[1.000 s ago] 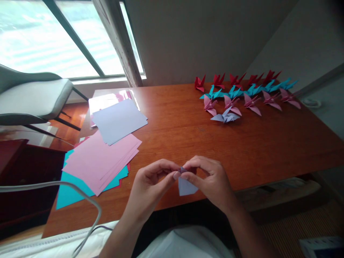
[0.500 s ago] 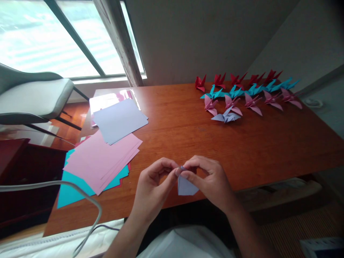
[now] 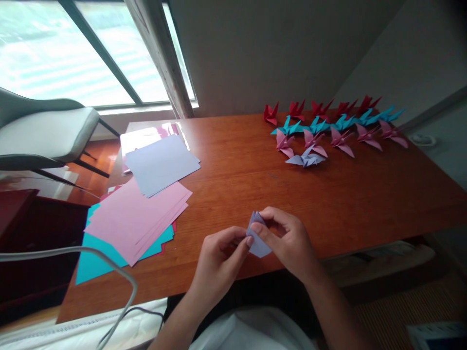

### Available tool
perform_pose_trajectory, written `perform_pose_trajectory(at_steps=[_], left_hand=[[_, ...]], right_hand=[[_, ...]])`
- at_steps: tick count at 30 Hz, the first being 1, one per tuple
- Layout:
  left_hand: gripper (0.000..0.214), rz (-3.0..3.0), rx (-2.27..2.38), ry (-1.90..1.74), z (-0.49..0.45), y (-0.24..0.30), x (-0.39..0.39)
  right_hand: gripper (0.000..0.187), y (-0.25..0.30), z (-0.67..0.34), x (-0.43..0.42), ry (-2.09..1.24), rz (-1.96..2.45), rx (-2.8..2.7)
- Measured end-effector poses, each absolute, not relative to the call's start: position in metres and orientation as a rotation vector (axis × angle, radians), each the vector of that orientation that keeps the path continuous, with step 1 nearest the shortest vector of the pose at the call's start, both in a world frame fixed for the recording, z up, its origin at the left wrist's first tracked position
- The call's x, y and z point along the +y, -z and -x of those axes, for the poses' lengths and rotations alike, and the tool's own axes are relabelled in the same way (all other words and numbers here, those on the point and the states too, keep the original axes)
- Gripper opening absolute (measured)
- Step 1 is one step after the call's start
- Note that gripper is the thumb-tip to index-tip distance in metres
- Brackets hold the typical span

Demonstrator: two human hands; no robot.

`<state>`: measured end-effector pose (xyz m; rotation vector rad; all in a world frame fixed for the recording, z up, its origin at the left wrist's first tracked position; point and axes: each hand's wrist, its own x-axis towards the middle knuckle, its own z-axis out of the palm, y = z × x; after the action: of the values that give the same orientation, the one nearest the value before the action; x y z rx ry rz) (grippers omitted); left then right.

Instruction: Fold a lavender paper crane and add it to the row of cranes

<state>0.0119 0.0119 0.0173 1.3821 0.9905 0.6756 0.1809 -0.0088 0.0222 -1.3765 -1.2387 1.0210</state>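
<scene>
Both hands pinch a small, partly folded piece of lavender paper (image 3: 258, 238) just above the near edge of the wooden table (image 3: 350, 194). My left hand (image 3: 219, 260) grips its lower left side with curled fingers. My right hand (image 3: 288, 240) holds the right side, thumb and forefinger closed on the fold. The paper's pointed top sticks up between the fingers. Finished paper cranes (image 3: 328, 126) stand in rows at the far right of the table: red, teal, pink, and one lavender crane (image 3: 305, 158) in front.
Stacks of flat sheets lie at the table's left: lavender (image 3: 162, 163), pink (image 3: 134, 218), teal (image 3: 91, 262) underneath. A grey chair (image 3: 44, 131) stands by the window at left. A grey cable (image 3: 109, 262) arcs over the near left corner.
Both hands have dropped slightly toward the table edge and turned the folded paper, so its point now sticks upward instead of hanging below the fingers.
</scene>
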Motion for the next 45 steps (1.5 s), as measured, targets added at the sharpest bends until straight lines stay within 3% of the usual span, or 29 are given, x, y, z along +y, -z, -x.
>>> perform_pose_trajectory(at_steps=[15,38,45], left_hand=[[0.031,-1.277,1.046,-0.761,-0.016,-0.018,0.013],[0.032,-1.122,1.063,-0.835,-0.019,-0.016,0.018],[0.019,-1.154,0.994,-0.789,-0.022,-0.012,0.019]], right_hand=[[0.017,-0.014,-0.184,-0.013,-1.086,1.36,-1.105],[0.008,-0.019,-0.178,-0.017,-0.852,1.453,-1.324],[0.019,-0.019,-0.179,-0.014,-0.77,1.549,-1.404]])
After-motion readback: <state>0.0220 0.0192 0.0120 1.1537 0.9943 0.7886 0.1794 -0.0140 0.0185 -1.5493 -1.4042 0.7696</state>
